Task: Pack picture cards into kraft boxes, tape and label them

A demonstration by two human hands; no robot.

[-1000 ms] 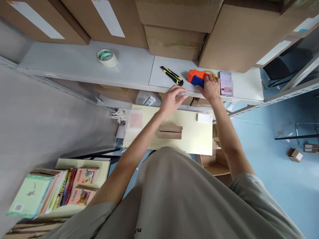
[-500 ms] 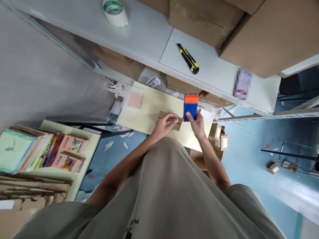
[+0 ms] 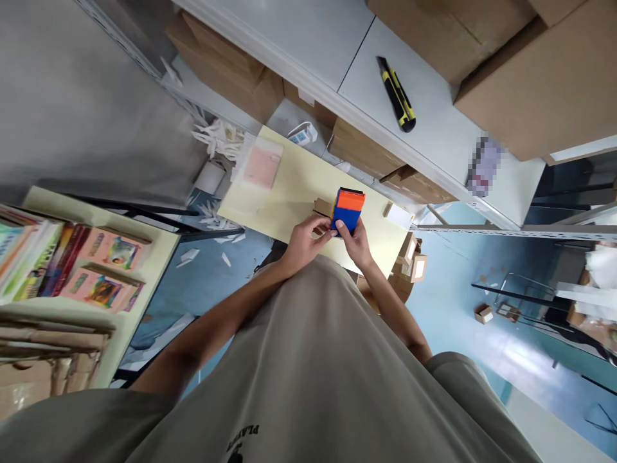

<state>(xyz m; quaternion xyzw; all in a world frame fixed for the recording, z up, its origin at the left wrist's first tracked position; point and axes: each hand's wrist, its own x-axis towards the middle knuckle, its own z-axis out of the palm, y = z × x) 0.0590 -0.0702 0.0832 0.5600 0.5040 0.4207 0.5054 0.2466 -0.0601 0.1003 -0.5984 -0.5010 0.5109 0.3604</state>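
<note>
A small blue box with an orange band and a dark top edge point(image 3: 349, 207) is upright over the pale yellow table. My right hand point(image 3: 355, 244) is closed around its lower right side, thumb across the blue face. My left hand point(image 3: 306, 243) has its fingers drawn together in a pinch at the box's lower left edge; the exact contact is partly hidden. Just behind the left fingers, a small brown cardboard piece point(image 3: 322, 207) lies on the table point(image 3: 284, 206).
A yellow-and-black utility knife point(image 3: 397, 96) lies on the grey shelf point(image 3: 434, 122) above, beside large cardboard boxes point(image 3: 530, 90). A pink pad point(image 3: 263, 166) is on the table's left. Books point(image 3: 53, 257) fill a shelf at lower left. Small cartons point(image 3: 412, 263) stand right of the table.
My right hand has brought the blue and orange box left and tilted it slightly. My left fingers now meet its edge, where before they were apart from it. The view has shifted.
</note>
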